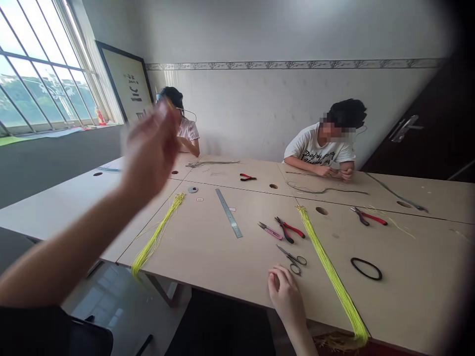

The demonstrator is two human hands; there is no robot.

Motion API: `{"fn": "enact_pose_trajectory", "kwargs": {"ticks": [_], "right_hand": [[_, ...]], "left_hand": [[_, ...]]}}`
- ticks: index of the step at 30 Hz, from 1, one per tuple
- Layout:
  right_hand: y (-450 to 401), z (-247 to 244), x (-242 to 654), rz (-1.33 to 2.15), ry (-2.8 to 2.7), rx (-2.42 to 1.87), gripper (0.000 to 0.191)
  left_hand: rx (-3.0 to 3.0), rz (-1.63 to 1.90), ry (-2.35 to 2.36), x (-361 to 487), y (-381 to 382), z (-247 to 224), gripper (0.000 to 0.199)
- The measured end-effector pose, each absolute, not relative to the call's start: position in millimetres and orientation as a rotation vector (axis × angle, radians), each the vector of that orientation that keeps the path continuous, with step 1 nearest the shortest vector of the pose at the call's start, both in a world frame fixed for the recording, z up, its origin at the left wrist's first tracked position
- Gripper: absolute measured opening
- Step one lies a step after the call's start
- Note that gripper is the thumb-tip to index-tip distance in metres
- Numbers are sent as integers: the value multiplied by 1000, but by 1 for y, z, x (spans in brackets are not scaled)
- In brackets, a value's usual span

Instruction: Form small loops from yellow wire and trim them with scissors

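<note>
My left hand (153,143) is raised high over the left side of the table, smeared by motion. Its fingers are too blurred to show whether they hold anything. Down at the table's near edge, my right hand (285,290) rests with loosely bent fingers and holds nothing visible. Just beyond its fingers lie small metal scissors (293,259). Pink-handled snips (270,231) and red-and-black pliers (289,229) are farther up. A yellow-green bundle of cords (330,267) stretches to the right of that hand. Another yellow-green bundle (159,232) lies at the left, its end over the edge.
A steel ruler (228,212) lies mid-table near a grey disc (193,190). More pliers (248,177) lie farther back, others (368,216) at the right, near a black ring (366,268). Two people sit across, one in a white shirt (311,148). The tabletop has several round holes.
</note>
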State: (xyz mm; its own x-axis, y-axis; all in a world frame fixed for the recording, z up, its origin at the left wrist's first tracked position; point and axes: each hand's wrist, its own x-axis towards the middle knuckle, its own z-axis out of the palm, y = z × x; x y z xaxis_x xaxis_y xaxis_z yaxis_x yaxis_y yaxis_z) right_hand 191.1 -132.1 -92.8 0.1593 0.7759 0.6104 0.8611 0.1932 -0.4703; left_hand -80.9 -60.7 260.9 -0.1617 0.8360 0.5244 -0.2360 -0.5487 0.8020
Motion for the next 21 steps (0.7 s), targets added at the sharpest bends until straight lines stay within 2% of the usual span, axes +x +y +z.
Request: {"fn": "enact_pose_trajectory", "kwargs": {"ticks": [4, 7, 9, 17, 21], "right_hand": [[-133, -88, 188, -28, -1576, -1605, 21], [-135, -80, 187, 66, -1543, -1595, 22], [-139, -71, 185, 151, -1532, -1568, 23], [-181, -1, 142, 578, -1597, -1264, 27], [-187, 9, 133, 680, -1545, -1188, 32]], "left_hand": [[1322, 1445, 810, -47, -109, 161, 16], [1295, 1346, 875, -25, -134, 96, 20], [1288, 1331, 931, -16, -144, 68, 19], [1363, 1349, 1158, -13, -163, 13, 11], [1484, 1357, 1204, -8, -168, 4, 6]]}}
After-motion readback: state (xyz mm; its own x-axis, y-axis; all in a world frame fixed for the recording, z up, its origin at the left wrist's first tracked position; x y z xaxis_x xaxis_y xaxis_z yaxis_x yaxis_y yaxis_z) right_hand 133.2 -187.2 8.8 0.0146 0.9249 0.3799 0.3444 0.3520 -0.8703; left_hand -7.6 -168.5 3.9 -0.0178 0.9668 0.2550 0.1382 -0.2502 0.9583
